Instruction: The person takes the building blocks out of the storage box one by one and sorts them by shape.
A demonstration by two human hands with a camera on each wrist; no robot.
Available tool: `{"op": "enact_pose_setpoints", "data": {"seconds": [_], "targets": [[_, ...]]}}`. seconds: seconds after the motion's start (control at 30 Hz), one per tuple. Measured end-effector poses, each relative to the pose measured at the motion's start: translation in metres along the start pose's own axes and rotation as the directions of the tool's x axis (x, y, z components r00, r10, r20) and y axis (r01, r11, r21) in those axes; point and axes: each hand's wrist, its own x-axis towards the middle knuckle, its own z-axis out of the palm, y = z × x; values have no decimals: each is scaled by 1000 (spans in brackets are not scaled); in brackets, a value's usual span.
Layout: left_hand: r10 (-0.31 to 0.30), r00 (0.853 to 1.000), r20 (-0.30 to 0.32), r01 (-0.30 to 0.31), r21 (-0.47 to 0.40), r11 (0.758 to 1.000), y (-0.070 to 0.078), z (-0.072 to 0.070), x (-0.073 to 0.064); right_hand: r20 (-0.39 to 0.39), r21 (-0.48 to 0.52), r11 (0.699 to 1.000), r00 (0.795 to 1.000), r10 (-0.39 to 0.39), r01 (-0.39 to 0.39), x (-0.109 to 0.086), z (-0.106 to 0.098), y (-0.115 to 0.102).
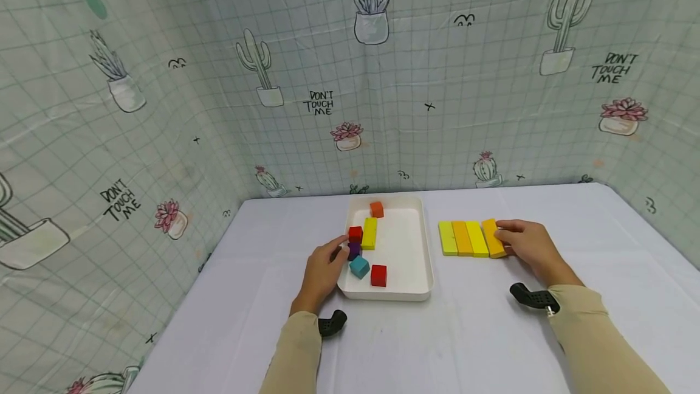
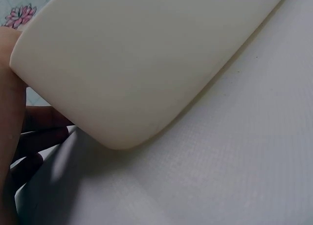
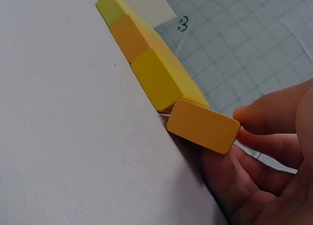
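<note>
My right hand (image 1: pixel 531 249) pinches an orange rectangular block (image 1: pixel 493 239) between thumb and fingers at the right end of a row. In the right wrist view that block (image 3: pixel 203 126) is tilted, one edge against the yellow block (image 3: pixel 159 80) beside it. The row continues left with another orange block (image 1: pixel 462 238) and a yellow-green block (image 1: pixel 448 238). At the left wall of a white tray (image 1: pixel 406 248), my left hand (image 1: pixel 319 273) grips the rim, close to a purple block (image 1: pixel 354 251). Its fingers (image 2: pixel 44 137) show outside the tray wall.
In the tray lie a red cube (image 1: pixel 355 234), a yellow block (image 1: pixel 369 233), an orange cube (image 1: pixel 377 209), a blue cube (image 1: pixel 359 267) and another red cube (image 1: pixel 379 275). A cactus-print cloth (image 1: pixel 426 138) hangs behind the white table (image 1: pixel 437 345).
</note>
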Motion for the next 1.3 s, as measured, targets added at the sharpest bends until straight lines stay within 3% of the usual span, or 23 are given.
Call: {"op": "enact_pose_setpoints", "data": {"seconds": [0.27, 0.53, 0.9, 1.07, 1.17, 1.3], "targets": [[-9, 1000, -3, 9, 13, 1000, -1, 1, 1, -22, -123, 992, 999, -35, 32, 2, 4, -1], [-18, 1000, -4, 18, 4, 1000, 0, 2, 1, -64, -248, 966, 993, -96, 77, 2, 6, -2], [-8, 1000, -6, 8, -3, 1000, -1, 1, 1, -97, -276, 956, 987, -131, 100, 4, 9, 1], [-17, 1000, -13, 17, 2, 1000, -1, -3, 2, -138, -199, 976, 983, -118, 89, 5, 10, -4], [-22, 1000, -18, 22, -4, 1000, -1, -4, 1, -175, -67, 995, 981, -79, 68, 3, 9, -8], [-8, 1000, 0, 8, -7, 1000, 0, 0, 0, -165, 115, 991, 985, -53, 73, -3, 8, -13]]}}
